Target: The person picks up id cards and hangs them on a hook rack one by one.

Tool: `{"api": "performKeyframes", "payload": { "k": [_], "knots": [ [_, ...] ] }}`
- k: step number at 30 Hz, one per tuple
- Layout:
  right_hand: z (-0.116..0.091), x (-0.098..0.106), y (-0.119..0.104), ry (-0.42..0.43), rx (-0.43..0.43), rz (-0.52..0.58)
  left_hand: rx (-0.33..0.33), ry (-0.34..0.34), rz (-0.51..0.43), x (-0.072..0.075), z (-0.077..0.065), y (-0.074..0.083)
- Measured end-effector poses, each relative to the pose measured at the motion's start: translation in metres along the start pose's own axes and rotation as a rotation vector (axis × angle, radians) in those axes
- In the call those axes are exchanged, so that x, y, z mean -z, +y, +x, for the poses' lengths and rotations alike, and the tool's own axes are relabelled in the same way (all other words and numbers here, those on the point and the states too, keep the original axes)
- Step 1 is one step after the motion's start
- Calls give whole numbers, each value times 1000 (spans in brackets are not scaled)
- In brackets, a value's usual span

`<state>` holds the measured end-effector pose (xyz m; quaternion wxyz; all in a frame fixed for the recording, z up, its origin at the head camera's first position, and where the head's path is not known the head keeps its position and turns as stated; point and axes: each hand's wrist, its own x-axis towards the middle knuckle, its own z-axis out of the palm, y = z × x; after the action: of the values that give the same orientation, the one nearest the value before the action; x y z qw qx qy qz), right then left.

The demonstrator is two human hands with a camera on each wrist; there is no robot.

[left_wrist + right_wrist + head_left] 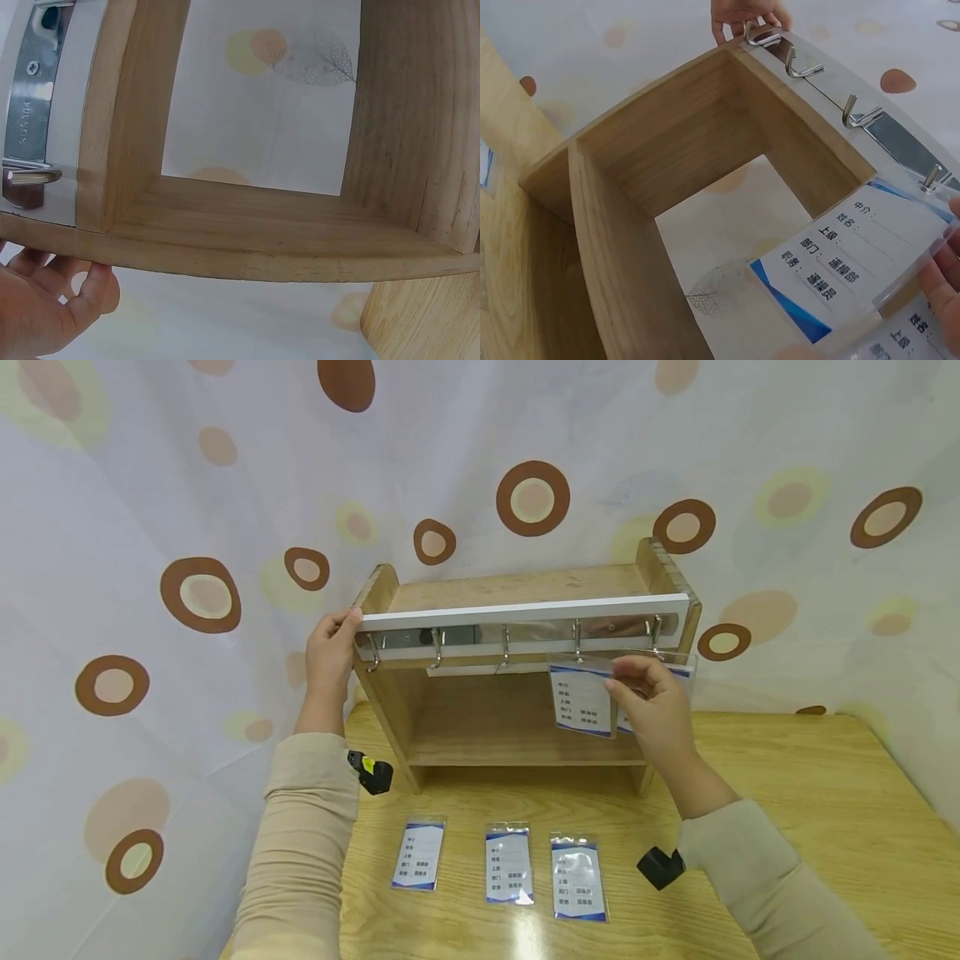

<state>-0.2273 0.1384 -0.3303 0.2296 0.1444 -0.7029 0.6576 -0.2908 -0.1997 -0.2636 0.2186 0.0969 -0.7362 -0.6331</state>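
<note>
Flat clear plastic sleeves serve as containers here, each one showing a white card with blue bands at its top and bottom edges: three (pixel 417 856) (pixel 509 865) (pixel 577 878) lie spaced apart in a row on the light wood-grain desk (pixel 787 793). Behind them stands an open-fronted pale wooden shelf unit (pixel 525 587), its upper compartment open at the back too, so that patterned white cloth (pixel 450 443) shows through. Along its upper front runs a white rail (pixel 517 612) bearing a shiny metal strip and five silver hooks (pixel 505 643). The sleeved card in hand (pixel 581 702) hangs upright in front of the compartment, its top edge at the fourth hook from the left; whether the hook passes through it cannot be told. It carries five rows of black Chinese characters, with thin lines beside them, and light glints off the plastic. Another sleeved card (pixel 904 337) is just beside it below the rightmost hook, partly covered by the right hand (pixel 660 702). That hand is nearly closed, thumb and fingers pinching the held sleeve by its right edge. The left hand (pixel 330 652), fingers bent, holds the shelf unit's upper left corner at the rail's end.
</note>
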Motion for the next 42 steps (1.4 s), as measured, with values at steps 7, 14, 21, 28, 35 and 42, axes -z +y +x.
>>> {"api": "performKeyframes", "payload": {
  "k": [7,14,21,28,35,42],
  "knots": [
    [-13,9,3,-4,9,4,-15,13,15,0,0,1],
    [-26,13,8,-29,-41,-9,-25,23,23,1,0,3],
    [-42,14,22,-117,-140,39,-23,13,37,3,-2,3],
    [-56,17,37,-167,-238,55,-26,14,32,3,-3,3],
    [-69,21,62,-225,-293,89,-31,3,19,0,-2,4],
    [-81,23,85,-250,-358,16,-27,1,-3,-1,-2,3]
  ]
}}
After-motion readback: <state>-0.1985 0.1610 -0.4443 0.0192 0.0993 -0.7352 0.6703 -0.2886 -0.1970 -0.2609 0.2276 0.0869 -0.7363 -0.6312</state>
